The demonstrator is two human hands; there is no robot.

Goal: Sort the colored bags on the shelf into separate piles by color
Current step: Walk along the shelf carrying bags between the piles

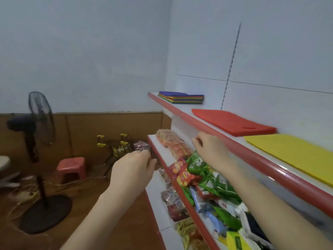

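The bags lie on the top shelf (234,142), above and to the right of both hands. At the far end sits a mixed stack (182,99) of flat bags, blue on top, with red, yellow, green and purple edges showing as thin stripes down its side. Nearer lies a red pile (232,121), flat and rectangular with a matte, felt-like surface and a small slit near one edge. Nearest is a yellow pile (292,152) of the same flat shape, cut off by the right border.

The right hand (210,148) is just under the shelf's rounded, glossy red lip, below the red pile and not touching any bag. Its fingers (196,141) are bent and empty. The left hand (133,170) hangs further left, off the shelf edge and well apart from the bags. Its fingers (149,156) are loosely curled with nothing in them.

Below the hands, the middle shelf (163,150) is white and holds crinkly snack packets (207,170), green, red and orange. Their print is too blurred to read. Lower shelves carry more packets, partly hidden by the right forearm.

On the brown floor to the left stand a dark fan (40,120) on a round base and a pink plastic stool (71,166).
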